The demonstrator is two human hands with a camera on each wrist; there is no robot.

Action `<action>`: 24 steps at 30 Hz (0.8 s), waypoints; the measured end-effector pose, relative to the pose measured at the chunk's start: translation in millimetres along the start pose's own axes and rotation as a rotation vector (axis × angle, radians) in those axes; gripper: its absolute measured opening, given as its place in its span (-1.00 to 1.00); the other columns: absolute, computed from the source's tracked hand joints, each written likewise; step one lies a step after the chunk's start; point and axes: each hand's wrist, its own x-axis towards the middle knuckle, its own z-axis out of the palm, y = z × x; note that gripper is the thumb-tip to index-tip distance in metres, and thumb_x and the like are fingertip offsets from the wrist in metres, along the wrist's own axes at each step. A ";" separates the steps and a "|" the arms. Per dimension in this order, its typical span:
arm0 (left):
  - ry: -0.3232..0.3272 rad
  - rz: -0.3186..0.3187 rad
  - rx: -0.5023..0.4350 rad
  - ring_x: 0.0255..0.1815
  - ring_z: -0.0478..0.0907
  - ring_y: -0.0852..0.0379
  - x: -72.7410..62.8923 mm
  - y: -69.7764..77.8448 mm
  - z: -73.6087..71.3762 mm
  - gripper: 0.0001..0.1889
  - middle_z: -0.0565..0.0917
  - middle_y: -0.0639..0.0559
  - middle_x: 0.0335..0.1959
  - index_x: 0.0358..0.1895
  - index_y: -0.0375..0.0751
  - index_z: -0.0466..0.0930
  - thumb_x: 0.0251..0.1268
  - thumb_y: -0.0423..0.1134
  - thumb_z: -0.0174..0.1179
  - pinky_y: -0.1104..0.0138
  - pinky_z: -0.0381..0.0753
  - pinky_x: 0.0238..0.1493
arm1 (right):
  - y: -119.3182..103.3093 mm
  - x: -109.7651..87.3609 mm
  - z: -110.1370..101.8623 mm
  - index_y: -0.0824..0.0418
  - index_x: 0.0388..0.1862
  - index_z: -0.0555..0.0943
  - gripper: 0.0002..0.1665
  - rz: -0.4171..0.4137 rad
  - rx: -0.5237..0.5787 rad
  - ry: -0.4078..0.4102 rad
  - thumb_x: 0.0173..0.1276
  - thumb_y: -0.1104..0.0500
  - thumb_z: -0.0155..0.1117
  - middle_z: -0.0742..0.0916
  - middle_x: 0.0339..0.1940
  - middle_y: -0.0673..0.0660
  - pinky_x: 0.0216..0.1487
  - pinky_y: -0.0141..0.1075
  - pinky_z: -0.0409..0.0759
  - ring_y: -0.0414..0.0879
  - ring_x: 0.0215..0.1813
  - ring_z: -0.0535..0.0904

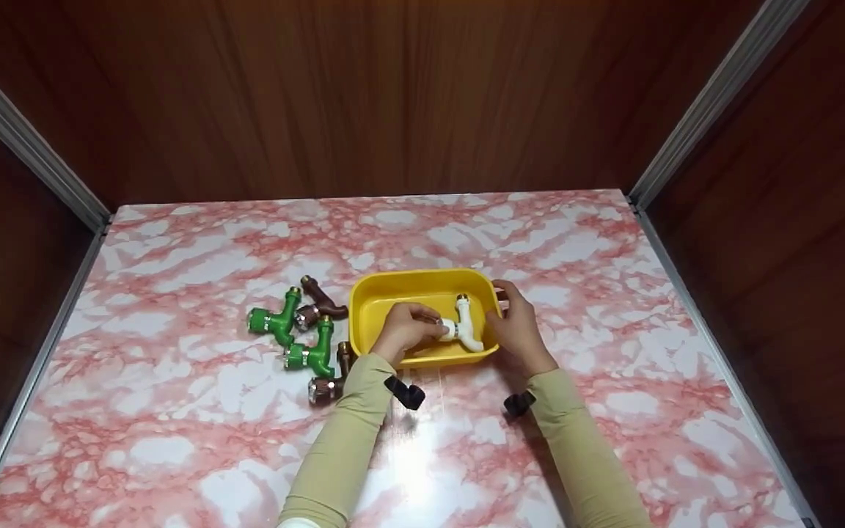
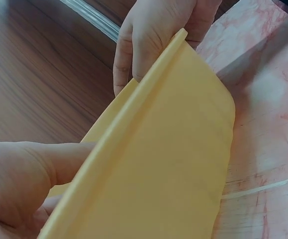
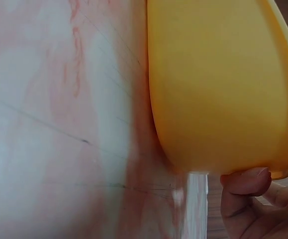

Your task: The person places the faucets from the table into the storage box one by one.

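A yellow plastic tub [image 1: 422,276] stands on the marbled table. Inside it, toward the right end, is a white tap [image 1: 466,323] with a brass-coloured threaded end. My left hand [image 1: 408,330] reaches over the near rim and pinches the tap's white knob between thumb and fingers. With its thumb over the rim and its fingers outside, my right hand [image 1: 519,330] grips the tub's right end. The tub's near wall [image 2: 173,139] hides the tap in the left wrist view. In the right wrist view, fingertips [image 3: 248,181] press against the tub's outer wall.
Left of the tub lie two green taps [image 1: 276,321] and two brown taps [image 1: 326,299], close together. The left forearm sleeve partly overlaps the nearer brown tap. Dark wood panels [image 1: 393,103] enclose the table [image 1: 576,455] at the back and sides.
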 end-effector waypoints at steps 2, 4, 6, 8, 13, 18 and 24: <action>0.012 0.007 0.032 -0.42 0.56 0.13 -0.4 0.5 -0.4 -0.67 0.64 -0.09 -0.42 -0.19 -0.52 0.64 -0.14 -0.56 0.44 0.26 0.68 -0.22 | -0.4 0.1 -0.1 0.28 0.26 0.41 -0.41 0.004 0.002 -0.002 0.21 0.47 0.18 0.60 0.01 0.33 -0.20 -0.11 0.58 0.14 -0.23 0.57; 0.024 0.024 0.071 -0.42 0.55 0.15 -0.4 0.6 -0.8 -0.66 0.64 -0.08 -0.43 -0.20 -0.51 0.66 -0.15 -0.54 0.45 0.32 0.67 -0.26 | -0.4 0.3 0.1 0.27 0.25 0.41 -0.41 0.008 0.001 -0.002 0.20 0.47 0.18 0.60 0.01 0.32 -0.18 -0.11 0.58 0.13 -0.20 0.57; 0.031 0.037 0.100 -0.42 0.55 0.16 -0.7 0.9 -1.2 -0.66 0.64 -0.07 -0.44 -0.19 -0.50 0.66 -0.16 -0.54 0.46 0.36 0.65 -0.30 | -0.6 0.3 0.2 0.27 0.25 0.41 -0.41 0.014 -0.001 -0.004 0.20 0.46 0.18 0.60 0.01 0.32 -0.16 -0.11 0.58 0.13 -0.18 0.57; 0.036 0.048 0.118 -0.43 0.54 0.17 -0.9 1.1 -1.5 -0.65 0.64 -0.06 -0.45 -0.19 -0.51 0.66 -0.16 -0.53 0.46 0.40 0.64 -0.33 | -0.6 0.3 0.3 0.26 0.25 0.42 -0.41 0.020 0.002 -0.004 0.21 0.46 0.18 0.60 0.01 0.32 -0.15 -0.11 0.58 0.13 -0.17 0.57; 0.027 0.041 0.083 -0.45 0.57 0.16 -2.8 1.7 -3.4 -0.62 0.65 -0.09 -0.44 -0.14 -0.56 0.63 -0.14 -0.56 0.43 0.37 0.66 -0.32 | -0.9 0.5 -0.1 0.27 0.25 0.41 -0.42 0.026 -0.001 -0.008 0.22 0.47 0.18 0.60 0.02 0.32 -0.15 -0.12 0.57 0.13 -0.11 0.56; 0.027 0.038 0.102 -0.37 0.61 0.12 -4.5 3.5 -7.3 -0.60 0.69 -0.19 -0.33 -0.09 -0.53 0.62 -0.11 -0.55 0.42 0.35 0.66 -0.28 | -1.3 0.4 0.1 0.26 0.26 0.41 -0.41 0.033 -0.014 -0.007 0.22 0.46 0.18 0.60 0.03 0.31 -0.15 -0.12 0.56 0.13 -0.13 0.55; -0.011 0.009 0.073 -0.28 0.60 0.06 -10.3 8.8 -14.5 -0.56 0.63 -0.29 -0.13 0.00 -0.51 0.58 -0.05 -0.55 0.39 0.24 0.68 -0.17 | -1.6 0.0 -0.3 0.24 0.28 0.39 -0.41 0.038 -0.025 -0.018 0.24 0.45 0.17 0.59 0.05 0.30 -0.10 -0.11 0.56 0.12 -0.08 0.54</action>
